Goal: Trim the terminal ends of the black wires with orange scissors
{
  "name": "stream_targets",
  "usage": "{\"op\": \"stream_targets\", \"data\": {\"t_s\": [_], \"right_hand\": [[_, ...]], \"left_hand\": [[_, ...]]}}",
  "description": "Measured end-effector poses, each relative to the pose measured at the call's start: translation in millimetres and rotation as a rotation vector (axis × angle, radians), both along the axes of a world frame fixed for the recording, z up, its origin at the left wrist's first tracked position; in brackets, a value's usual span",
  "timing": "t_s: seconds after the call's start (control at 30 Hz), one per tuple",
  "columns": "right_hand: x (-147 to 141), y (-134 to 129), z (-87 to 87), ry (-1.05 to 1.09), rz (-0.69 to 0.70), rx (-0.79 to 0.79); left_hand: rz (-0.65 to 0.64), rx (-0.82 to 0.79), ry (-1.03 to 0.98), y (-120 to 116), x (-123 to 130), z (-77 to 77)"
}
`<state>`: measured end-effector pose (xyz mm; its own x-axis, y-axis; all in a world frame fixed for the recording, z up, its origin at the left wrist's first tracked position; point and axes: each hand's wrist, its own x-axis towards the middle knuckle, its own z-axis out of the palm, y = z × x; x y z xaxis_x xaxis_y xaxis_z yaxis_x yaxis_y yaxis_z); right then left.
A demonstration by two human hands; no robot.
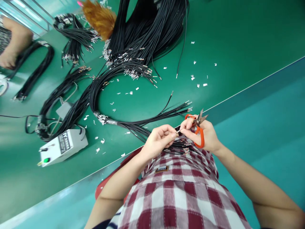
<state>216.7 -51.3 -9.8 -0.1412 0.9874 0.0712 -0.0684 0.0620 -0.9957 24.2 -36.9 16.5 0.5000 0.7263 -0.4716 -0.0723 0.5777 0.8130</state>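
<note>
At the table's front edge, my left hand pinches the end of a black wire. My right hand has orange-handled scissors hooked on its fingers, blades partly apart and pointing away from the wire. Its thumb and forefinger also pinch the pale tip of that wire, close to my left fingertips. The wire belongs to a black bundle bound with clear tape. Some loose ends of the bundle lie over the checked apron; others spread on the green table.
A large pile of black wires lies at the back, beside a brown feathery thing. At the left are a white box with a green button and more bundles. Another person's arm rests at far left. White scraps dot the table.
</note>
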Motion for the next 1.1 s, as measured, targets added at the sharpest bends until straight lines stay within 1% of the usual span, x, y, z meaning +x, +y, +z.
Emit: {"op": "stream_targets", "data": {"t_s": [0.07, 0.23, 0.3, 0.33, 0.4, 0.47, 0.5, 0.6, 0.7, 0.87, 0.97, 1.1], "right_hand": [[-0.1, -0.9, -0.3, -0.001, 0.000, 0.010], [-3.6, -0.9, -2.5, -0.022, -0.013, 0.062], [-2.4, -0.5, -1.4, -0.032, -0.022, 0.020], [0.1, -0.9, -0.5, -0.047, -0.017, -0.029], [8.6, -3.7, 1.7, -0.104, 0.046, -0.167], [19.9, -9.1, 3.7, -0.205, 0.182, -0.297], [25.2, -12.3, 4.9, -0.273, 0.255, -0.335], [33.8, -20.7, 10.6, -0.454, 0.411, -0.361], [30.1, -21.1, 19.4, -0.492, 0.509, -0.374], [19.7, -7.1, 28.9, -0.395, 0.601, -0.425], [19.5, -1.9, 29.9, -0.409, 0.626, -0.472], [22.1, -0.3, 31.5, -0.446, 0.642, -0.458]], "left_hand": [[0.009, 0.014, 0.020, -1.0, 1.1, -0.3], [-0.024, -0.094, -0.062, 2.6, 2.6, 0.3], [0.003, -0.068, -0.056, 2.7, 2.3, 1.0], [0.027, -0.042, -0.045, 2.0, 1.9, 1.3], [0.083, 0.021, -0.021, -0.6, 0.9, 1.8], [0.135, 0.077, -0.002, -3.4, 0.2, 2.1], [0.154, 0.101, 0.009, -4.6, 0.2, 2.4], [0.168, 0.156, 0.043, -6.7, 2.4, 4.0], [0.154, 0.209, 0.090, -7.3, 6.6, 6.4], [0.144, 0.248, 0.180, -8.2, 10.0, 10.5], [0.143, 0.264, 0.208, -8.6, 9.3, 12.4], [0.147, 0.292, 0.214, -9.1, 9.4, 13.0]]}}
